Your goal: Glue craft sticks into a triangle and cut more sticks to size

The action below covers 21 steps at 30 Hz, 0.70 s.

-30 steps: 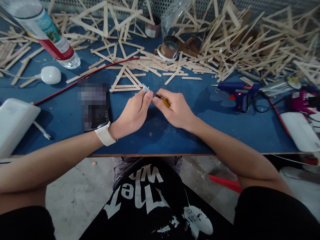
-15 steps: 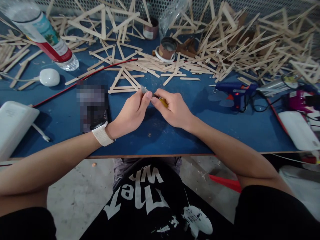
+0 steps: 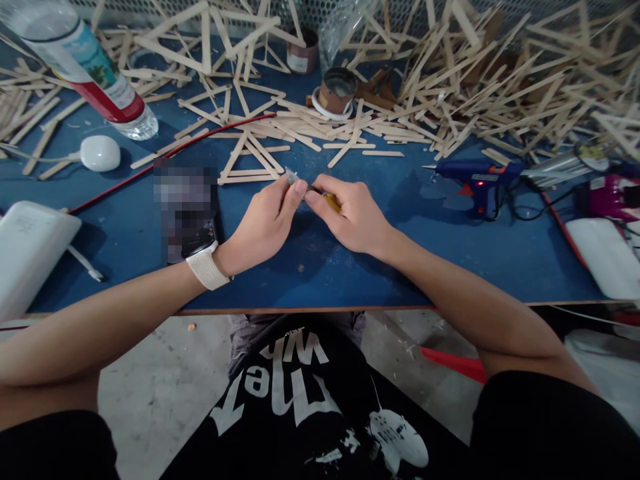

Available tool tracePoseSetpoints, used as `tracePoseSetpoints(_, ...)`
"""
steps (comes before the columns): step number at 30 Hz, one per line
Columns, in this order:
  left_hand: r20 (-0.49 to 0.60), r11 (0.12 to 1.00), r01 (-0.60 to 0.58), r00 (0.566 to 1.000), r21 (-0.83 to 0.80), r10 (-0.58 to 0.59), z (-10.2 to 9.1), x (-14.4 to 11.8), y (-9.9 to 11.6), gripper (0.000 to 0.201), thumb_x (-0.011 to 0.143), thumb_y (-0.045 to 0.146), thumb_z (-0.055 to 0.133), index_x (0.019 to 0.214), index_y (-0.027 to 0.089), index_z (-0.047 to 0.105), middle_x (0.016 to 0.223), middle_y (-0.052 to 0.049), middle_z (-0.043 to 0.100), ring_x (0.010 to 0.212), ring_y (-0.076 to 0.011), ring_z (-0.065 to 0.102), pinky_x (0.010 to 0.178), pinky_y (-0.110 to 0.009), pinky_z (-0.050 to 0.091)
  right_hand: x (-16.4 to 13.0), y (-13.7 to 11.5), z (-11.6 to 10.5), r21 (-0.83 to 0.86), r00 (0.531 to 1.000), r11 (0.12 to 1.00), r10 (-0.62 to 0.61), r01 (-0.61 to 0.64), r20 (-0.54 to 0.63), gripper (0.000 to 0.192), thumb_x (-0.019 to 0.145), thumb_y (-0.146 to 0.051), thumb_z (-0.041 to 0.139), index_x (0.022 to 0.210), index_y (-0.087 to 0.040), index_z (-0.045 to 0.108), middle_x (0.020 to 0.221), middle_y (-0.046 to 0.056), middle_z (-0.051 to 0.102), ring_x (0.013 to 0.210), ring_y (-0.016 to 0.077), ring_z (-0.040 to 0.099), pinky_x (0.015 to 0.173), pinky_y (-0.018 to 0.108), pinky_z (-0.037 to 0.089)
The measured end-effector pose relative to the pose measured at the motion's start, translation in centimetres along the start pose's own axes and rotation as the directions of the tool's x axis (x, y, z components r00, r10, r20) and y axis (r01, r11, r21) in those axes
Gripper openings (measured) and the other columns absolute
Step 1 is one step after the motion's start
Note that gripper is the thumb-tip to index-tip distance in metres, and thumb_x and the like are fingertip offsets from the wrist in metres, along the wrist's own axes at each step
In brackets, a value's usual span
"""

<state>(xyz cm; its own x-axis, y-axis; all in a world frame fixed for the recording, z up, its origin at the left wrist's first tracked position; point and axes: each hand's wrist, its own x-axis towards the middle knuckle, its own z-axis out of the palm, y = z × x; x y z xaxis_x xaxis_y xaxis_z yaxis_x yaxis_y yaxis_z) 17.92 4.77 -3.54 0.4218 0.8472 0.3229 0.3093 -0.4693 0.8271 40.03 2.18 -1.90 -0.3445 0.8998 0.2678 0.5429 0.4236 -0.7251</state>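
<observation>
Both hands meet above the blue table (image 3: pixel 320 280). My left hand (image 3: pixel 267 220), with a watch on a pale strap at the wrist, pinches a small greyish, translucent piece (image 3: pixel 291 177) between thumb and fingers. Closed around a tool with a yellow handle (image 3: pixel 332 202) is my right hand (image 3: pixel 353 217). A dark part of this tool points toward the left thumb; its working end is mostly hidden, so its kind is unclear. Just beyond the left fingertips lies a triangle frame of wooden craft sticks (image 3: pixel 251 160).
Many loose craft sticks (image 3: pixel 450 100) pile up along the back. A blue glue gun (image 3: pixel 477 177) with a lit red light lies at right. Left are a phone (image 3: pixel 205 230), a white power bank (image 3: pixel 35 250) and a large bottle (image 3: pixel 95 73). A small brown pot (image 3: pixel 337 93) stands behind.
The hands keep nearly the same hold and place. The view has shifted slightly, so the glue gun and other things at right appear a little farther right.
</observation>
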Motion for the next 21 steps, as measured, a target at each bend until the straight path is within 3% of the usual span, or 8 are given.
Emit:
tracePoseSetpoints(17,0.002,1.0,-0.026,1.0,-0.01,0.026,-0.04,-0.02,-0.12,0.073,0.125,0.086,0.039,0.082,0.027,0.048,0.069,0.001,0.055,0.063,-0.0164,0.05,0.061,-0.038,0.039,0.12,-0.1,0.06,-0.025,0.999,1.0,0.01,-0.011,-0.038,0.08,0.115,-0.104,0.036,0.09,-0.03,0.05,0.071,-0.003,0.051,0.061,0.0184,0.046,0.064,0.039,0.034)
tracePoseSetpoints(21,0.033,0.999,0.005,0.999,-0.037,-0.004,0.05,-0.16,0.32,0.075,0.12,0.096,0.035,0.088,0.029,0.048,0.072,0.001,0.057,0.063,-0.0174,0.053,0.061,-0.039,0.04,0.06,-0.3,0.01,-0.005,0.999,1.0,0.003,-0.004,-0.034,0.077,0.117,-0.102,0.04,0.09,-0.03,0.05,0.07,-0.004,0.049,0.059,0.0181,0.043,0.063,0.04,0.032)
